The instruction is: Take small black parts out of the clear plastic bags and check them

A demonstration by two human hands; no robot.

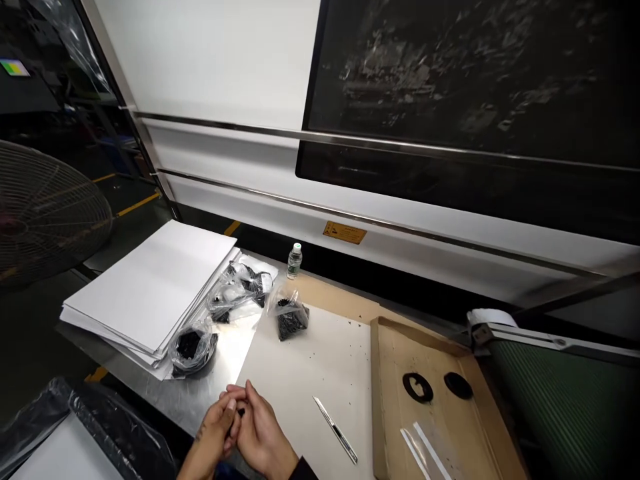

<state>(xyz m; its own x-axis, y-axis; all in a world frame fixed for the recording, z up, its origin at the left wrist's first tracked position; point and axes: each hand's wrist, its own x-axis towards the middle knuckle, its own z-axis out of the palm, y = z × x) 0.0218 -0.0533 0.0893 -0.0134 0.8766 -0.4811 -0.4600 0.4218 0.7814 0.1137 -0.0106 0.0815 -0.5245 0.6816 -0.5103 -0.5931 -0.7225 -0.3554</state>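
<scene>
Between left hand (213, 427) and right hand (263, 437), near side of the metal table (187, 403): a small black piece (241, 412), mostly covered; heading and long axis can't be told. Left fingers curled in, right hand half-open, cupped against them; which one grips, hidden. Step looks like fingertip handling; next move seems to want a light, exact pinch. Just right, knife (336, 430) aslant on pale board (280, 373); beyond, bag of black pieces (293, 320).

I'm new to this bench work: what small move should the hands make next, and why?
Perhaps part the left hand and right hand slightly: they are cupped together, and only a black bit shows between them, so a small gap would probably give a clearer view.
</scene>
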